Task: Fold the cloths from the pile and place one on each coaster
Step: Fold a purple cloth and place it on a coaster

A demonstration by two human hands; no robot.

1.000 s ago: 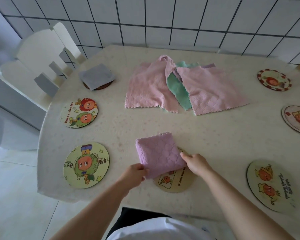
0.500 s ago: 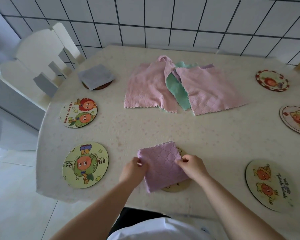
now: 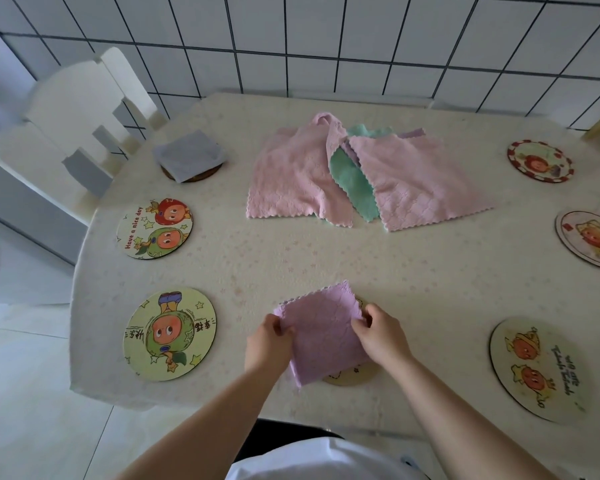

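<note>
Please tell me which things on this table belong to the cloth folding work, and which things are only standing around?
Part of the job:
- folded purple cloth, held by left hand and right hand
- coaster under it
- cloth pile
- grey cloth, already on a coaster
- bare coasters, e.g.

Just there:
- white chair
- tiled wall

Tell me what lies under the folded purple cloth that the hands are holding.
A round coaster lies under the folded purple cloth: only its near rim and a sliver by the right hand show. Its picture is covered.
</note>
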